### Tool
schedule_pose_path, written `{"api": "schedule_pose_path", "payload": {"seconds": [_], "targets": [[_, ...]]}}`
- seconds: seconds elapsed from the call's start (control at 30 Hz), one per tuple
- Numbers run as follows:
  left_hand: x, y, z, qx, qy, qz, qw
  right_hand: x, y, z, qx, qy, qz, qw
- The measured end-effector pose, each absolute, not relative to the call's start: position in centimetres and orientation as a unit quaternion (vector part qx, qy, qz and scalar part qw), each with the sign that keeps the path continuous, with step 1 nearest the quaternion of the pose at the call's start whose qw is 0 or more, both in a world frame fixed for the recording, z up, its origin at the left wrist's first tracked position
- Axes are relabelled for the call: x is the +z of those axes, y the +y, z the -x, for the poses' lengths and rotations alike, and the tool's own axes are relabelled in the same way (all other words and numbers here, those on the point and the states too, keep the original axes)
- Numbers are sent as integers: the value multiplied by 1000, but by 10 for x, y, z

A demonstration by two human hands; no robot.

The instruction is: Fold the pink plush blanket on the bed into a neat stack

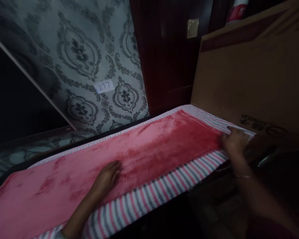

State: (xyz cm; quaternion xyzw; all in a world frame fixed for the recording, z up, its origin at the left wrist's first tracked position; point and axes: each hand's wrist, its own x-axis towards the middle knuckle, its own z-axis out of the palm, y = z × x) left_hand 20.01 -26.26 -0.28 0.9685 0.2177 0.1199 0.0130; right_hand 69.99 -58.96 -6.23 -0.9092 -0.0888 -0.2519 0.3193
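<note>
Flat, left hand [107,177] fingers together on pink cloth [151,149]; cardboard [251,76] beside right hand [235,141], fingers unclear.

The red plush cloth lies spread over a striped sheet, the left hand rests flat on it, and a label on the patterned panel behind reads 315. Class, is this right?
Not quite. In the head view the label on the patterned panel reads 277. The rest holds: the red plush cloth lies over the striped sheet, with the left hand flat on it.
</note>
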Motion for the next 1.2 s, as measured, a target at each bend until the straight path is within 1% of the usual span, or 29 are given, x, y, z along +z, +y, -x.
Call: {"api": "schedule_pose_path", "payload": {"seconds": [0.07,0.1,0.17,0.27,0.4,0.57,0.73,0.87,1.03,1.2], "targets": [[8,-239,-210,128,251,-959,12,-52,-560,-690,-279,-190,879,338],[13,-225,-217,128,272,-954,11,-46,-540,-683,-272,-260,859,348],[23,-197,-231,112,318,-941,0,-36,-494,-665,-232,-387,817,359],[34,-159,-251,77,375,-923,-22,-23,-421,-639,-157,-515,773,337],[31,-126,-267,49,394,-917,-31,-10,-342,-617,-89,-575,766,272],[17,-104,-272,36,388,-920,-41,-9,-281,-606,-34,-590,784,189],[13,-86,-272,63,405,-911,-42,-11,-251,-604,-34,-613,770,174],[18,-73,-272,104,442,-889,-49,-9,-235,-608,-69,-607,767,194],[5,-66,-278,68,432,-899,-11,-23,-226,-615,-56,-599,776,188],[5,-58,-278,39,422,-906,11,-23,-248,-636,-32,-591,786,178]]}}
